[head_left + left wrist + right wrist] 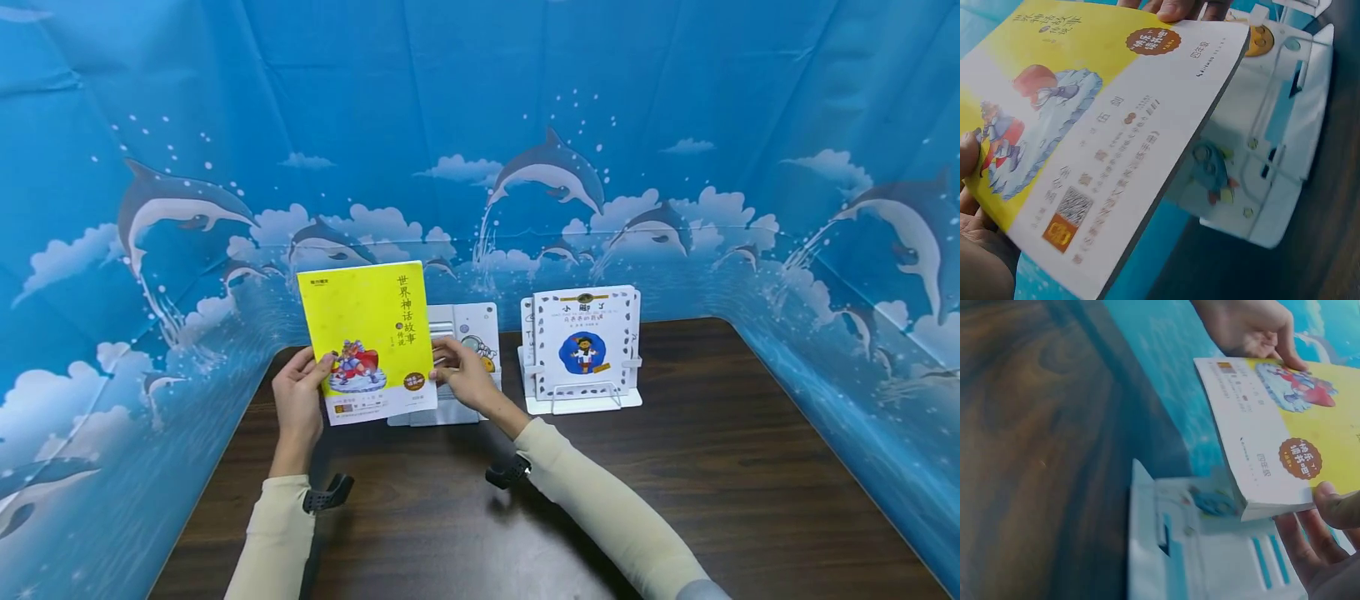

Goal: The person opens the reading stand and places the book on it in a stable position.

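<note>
Both hands hold a yellow book (367,333) with a white bottom band, its front cover facing me. My left hand (300,396) grips the book's left edge, thumb on the cover by the printed figure. At the opposite edge, my right hand (468,375) pinches the book low down, its thumb (1335,503) on the cover beside a brown round badge and fingers behind. Behind the book stands a white book stand (472,333) with cartoon prints, partly hidden by it. In the left wrist view, the book's lower edge hangs over this stand (1297,112).
To the right, a second white stand (633,400) bears a white picture book (585,350) with a blue round picture. Both stands are on a dark wooden table (720,467). A blue dolphin curtain (420,100) encloses the table's back and sides.
</note>
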`<state>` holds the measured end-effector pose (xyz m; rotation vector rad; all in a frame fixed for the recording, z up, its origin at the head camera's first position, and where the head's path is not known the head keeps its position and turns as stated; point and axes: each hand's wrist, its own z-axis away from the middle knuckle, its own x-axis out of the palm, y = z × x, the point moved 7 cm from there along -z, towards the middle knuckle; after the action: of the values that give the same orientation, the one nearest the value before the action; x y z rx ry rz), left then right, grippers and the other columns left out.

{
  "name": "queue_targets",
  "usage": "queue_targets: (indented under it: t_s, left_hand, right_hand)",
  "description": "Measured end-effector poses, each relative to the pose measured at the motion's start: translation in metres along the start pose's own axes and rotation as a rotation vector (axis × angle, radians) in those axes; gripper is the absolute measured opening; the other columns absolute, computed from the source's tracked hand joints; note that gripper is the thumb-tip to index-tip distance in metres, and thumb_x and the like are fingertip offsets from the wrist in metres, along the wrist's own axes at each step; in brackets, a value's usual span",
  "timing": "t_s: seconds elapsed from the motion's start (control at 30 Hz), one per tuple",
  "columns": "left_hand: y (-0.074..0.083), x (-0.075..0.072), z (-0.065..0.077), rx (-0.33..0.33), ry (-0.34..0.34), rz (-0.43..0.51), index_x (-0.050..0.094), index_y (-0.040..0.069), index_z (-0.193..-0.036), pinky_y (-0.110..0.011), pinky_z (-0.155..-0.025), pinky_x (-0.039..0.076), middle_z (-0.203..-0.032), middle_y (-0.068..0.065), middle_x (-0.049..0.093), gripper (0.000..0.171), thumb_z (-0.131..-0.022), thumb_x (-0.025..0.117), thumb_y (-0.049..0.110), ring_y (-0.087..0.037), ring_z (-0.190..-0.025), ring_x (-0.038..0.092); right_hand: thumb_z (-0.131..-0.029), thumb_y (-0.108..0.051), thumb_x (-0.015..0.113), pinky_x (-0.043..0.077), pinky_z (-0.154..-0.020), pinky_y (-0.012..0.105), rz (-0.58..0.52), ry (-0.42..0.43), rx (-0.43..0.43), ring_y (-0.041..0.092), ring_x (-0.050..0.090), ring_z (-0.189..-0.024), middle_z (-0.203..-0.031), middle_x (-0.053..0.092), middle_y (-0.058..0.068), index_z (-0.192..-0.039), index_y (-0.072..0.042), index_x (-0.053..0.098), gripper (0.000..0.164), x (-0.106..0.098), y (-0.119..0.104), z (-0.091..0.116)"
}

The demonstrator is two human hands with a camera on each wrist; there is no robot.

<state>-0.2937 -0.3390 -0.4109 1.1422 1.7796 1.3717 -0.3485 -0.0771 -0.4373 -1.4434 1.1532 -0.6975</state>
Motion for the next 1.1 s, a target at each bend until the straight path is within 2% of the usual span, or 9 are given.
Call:
queue_targets:
  t_s: [0.07,0.23,0.3,0.47,0.53,0.77,0.97,1.1]
  left_hand:
    - [0.003,0.007,-0.001,0.014,-0.005,-0.058,0.069,-0.003,-0.135,-0.015,-0.077,0.059,-0.095,0.021,0.077,0.041,-0.104,0.072,0.023,-0.002,-0.08,0.074]
    - [0.01,0.025,-0.004,0.071,-0.011,-0.164,0.074,0.001,-0.132,-0.015,-0.079,0.055,-0.096,0.019,0.072,0.039,-0.102,0.074,0.026,-0.007,-0.089,0.066]
    - [0.013,0.033,-0.006,0.094,-0.02,-0.191,0.075,0.003,-0.131,-0.014,-0.08,0.054,-0.1,0.012,0.073,0.038,-0.102,0.075,0.027,-0.009,-0.091,0.063]
    - [0.016,0.05,-0.01,0.129,-0.033,-0.218,0.075,0.004,-0.131,-0.012,-0.082,0.054,-0.116,-0.016,0.077,0.037,-0.101,0.075,0.026,-0.008,-0.093,0.065]
    - [0.016,0.056,-0.012,0.143,-0.038,-0.212,0.076,0.003,-0.13,-0.011,-0.082,0.055,-0.119,-0.021,0.076,0.036,-0.101,0.075,0.025,-0.008,-0.093,0.065]
    - [0.012,0.075,-0.018,0.179,-0.045,-0.201,0.078,0.002,-0.125,-0.013,-0.078,0.053,-0.114,-0.021,0.077,0.033,-0.1,0.076,0.022,-0.01,-0.093,0.065]
    - [0.002,0.084,-0.022,0.136,-0.048,-0.225,0.078,0.003,-0.126,-0.015,-0.081,0.051,-0.117,-0.022,0.077,0.032,-0.1,0.075,0.022,-0.01,-0.095,0.064]
    - [-0.003,0.087,-0.022,0.122,-0.047,-0.25,0.078,0.004,-0.127,-0.015,-0.079,0.049,-0.116,-0.021,0.077,0.033,-0.1,0.075,0.024,-0.012,-0.093,0.064]
  right_hand:
    - [-0.1,0.006,0.066,0.064,-0.091,0.044,0.021,0.024,-0.009,0.028,0.073,-0.106,-0.122,0.076,0.016,-0.141,-0.008,0.063,0.043,-0.011,-0.002,-0.001]
    - [-0.101,0.005,0.065,0.06,-0.095,0.044,0.077,0.083,-0.05,0.027,0.073,-0.106,-0.121,0.077,0.015,-0.14,-0.008,0.064,0.041,-0.036,-0.01,-0.002]
    - [-0.101,0.004,0.066,0.058,-0.096,0.04,0.113,0.114,-0.068,0.026,0.073,-0.107,-0.12,0.078,0.013,-0.139,-0.009,0.065,0.04,-0.045,-0.013,-0.002]
    - [-0.101,0.002,0.067,0.057,-0.104,0.049,0.158,0.17,-0.078,0.024,0.074,-0.111,-0.12,0.079,0.009,-0.137,-0.012,0.066,0.038,-0.062,-0.015,-0.003]
    - [-0.101,0.002,0.067,0.056,-0.105,0.05,0.158,0.187,-0.073,0.024,0.074,-0.111,-0.12,0.079,0.009,-0.136,-0.012,0.067,0.037,-0.067,-0.015,-0.003]
    - [-0.102,0.004,0.065,0.058,-0.103,0.049,0.197,0.243,-0.082,0.027,0.075,-0.112,-0.12,0.079,0.011,-0.131,-0.01,0.067,0.033,-0.079,-0.011,-0.003]
    - [-0.101,0.006,0.065,0.06,-0.102,0.05,0.253,0.282,-0.101,0.029,0.075,-0.112,-0.119,0.078,0.013,-0.13,-0.01,0.067,0.033,-0.082,-0.005,-0.001]
    - [-0.1,0.007,0.066,0.061,-0.1,0.048,0.316,0.307,-0.125,0.029,0.076,-0.111,-0.121,0.078,0.012,-0.132,-0.01,0.067,0.036,-0.082,-0.003,0.001]
